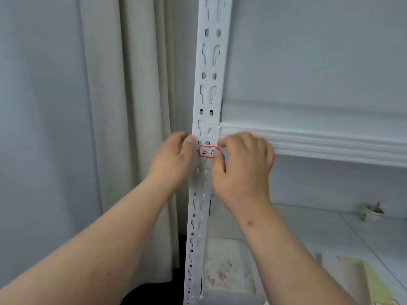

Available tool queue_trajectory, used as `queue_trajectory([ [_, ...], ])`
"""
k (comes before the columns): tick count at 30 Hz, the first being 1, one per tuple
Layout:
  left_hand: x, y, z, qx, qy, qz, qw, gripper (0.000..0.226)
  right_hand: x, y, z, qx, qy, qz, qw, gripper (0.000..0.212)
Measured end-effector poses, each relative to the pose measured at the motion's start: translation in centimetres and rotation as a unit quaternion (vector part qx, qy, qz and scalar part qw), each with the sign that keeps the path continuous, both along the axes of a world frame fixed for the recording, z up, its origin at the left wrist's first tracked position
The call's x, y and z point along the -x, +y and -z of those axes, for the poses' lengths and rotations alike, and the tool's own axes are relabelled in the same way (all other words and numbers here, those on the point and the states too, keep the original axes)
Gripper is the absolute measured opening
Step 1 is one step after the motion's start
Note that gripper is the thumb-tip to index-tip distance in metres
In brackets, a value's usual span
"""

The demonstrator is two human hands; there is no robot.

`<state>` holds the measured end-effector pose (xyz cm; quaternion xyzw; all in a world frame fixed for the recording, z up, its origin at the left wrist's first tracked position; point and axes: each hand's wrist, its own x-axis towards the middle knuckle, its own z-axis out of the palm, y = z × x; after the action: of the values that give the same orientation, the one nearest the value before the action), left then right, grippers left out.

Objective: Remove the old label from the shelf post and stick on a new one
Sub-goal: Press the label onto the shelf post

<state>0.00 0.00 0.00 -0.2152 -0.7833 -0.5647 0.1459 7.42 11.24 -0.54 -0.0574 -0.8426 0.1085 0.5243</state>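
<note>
A white slotted shelf post [209, 84] runs upright through the middle of the view. A small white label [206, 152] with a red border and handwritten "2-1" sits on the post's front face. My left hand [174, 157] grips the post's left edge beside the label, with its thumb lying on the front face. My right hand [242, 166] is at the label's right end, where its thumb and forefinger pinch the edge and cover the last characters.
A white shelf beam [319, 142] runs right from the post. A pale curtain [123, 106] hangs at the left. The lower shelf holds a small white cup [372, 213], a yellow paper [365, 280] and red scraps [222, 275].
</note>
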Motion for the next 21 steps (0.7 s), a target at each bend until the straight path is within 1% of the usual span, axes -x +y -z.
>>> queue_trajectory([
  [3,-0.6,0.0,1.0,-0.013,0.004,0.002,1.000,0.022,0.4,-0.1,1.3,0.082,-0.038,-0.021,0.996,0.008],
  [5,-0.6,0.1,2.0,-0.028,-0.013,0.011,0.999,0.020,0.9,0.1,2.1,0.156,-0.072,-0.031,0.985,0.005],
  [7,-0.4,0.0,2.5,-0.047,-0.023,0.013,0.999,0.020,1.6,0.3,2.9,0.241,-0.071,-0.060,0.966,0.004],
  [9,-0.3,-0.1,2.8,-0.063,-0.024,0.021,0.997,0.018,2.2,0.1,3.3,0.299,-0.062,-0.091,0.948,0.010],
  [11,-0.1,0.1,3.1,-0.072,-0.035,0.042,0.996,0.015,2.7,-0.2,3.7,0.325,-0.047,-0.110,0.938,0.013],
  [15,0.3,0.9,3.3,-0.090,-0.059,0.086,0.990,0.013,2.9,-0.6,3.6,0.359,0.006,-0.125,0.925,0.002],
  [18,0.5,1.1,3.7,-0.088,-0.055,0.083,0.991,0.017,3.0,-1.0,3.0,0.376,0.034,-0.126,0.917,0.014],
  [21,0.3,1.0,3.7,-0.081,-0.058,0.080,0.992,0.019,3.2,-1.2,2.7,0.384,0.046,-0.121,0.914,0.016],
])
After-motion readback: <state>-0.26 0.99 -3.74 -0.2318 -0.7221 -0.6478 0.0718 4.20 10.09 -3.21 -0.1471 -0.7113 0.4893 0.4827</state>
